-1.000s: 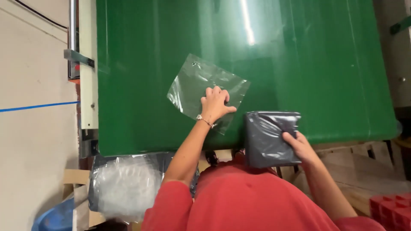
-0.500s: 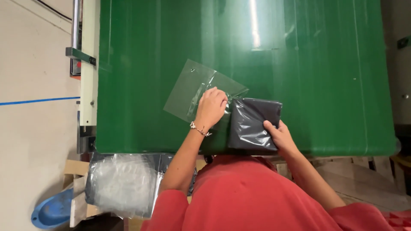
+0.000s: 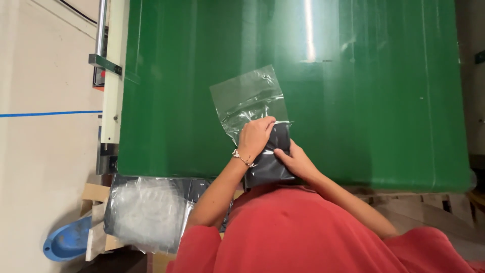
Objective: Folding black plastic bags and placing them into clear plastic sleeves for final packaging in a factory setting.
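Observation:
A clear plastic bag (image 3: 246,96) lies on the green belt (image 3: 353,101), its mouth toward me. My left hand (image 3: 255,136) grips the bag's near edge at the mouth. My right hand (image 3: 295,161) holds a dark folded item in a grey wrapper (image 3: 268,169), with its far end at the bag's mouth under my left hand. Whether that end is inside the bag I cannot tell. A thin bracelet sits on my left wrist.
A pile of clear bags over dark packets (image 3: 149,210) rests on a wooden stand at the lower left. A blue object (image 3: 65,242) lies on the floor beside it. The belt's white frame (image 3: 113,86) runs along the left. Blue tape (image 3: 50,114) marks the floor.
The clear bag turned so its mouth faces me. My right hand brought the dark packet left from the belt's near edge up to the bag mouth, where my left hand now grips.

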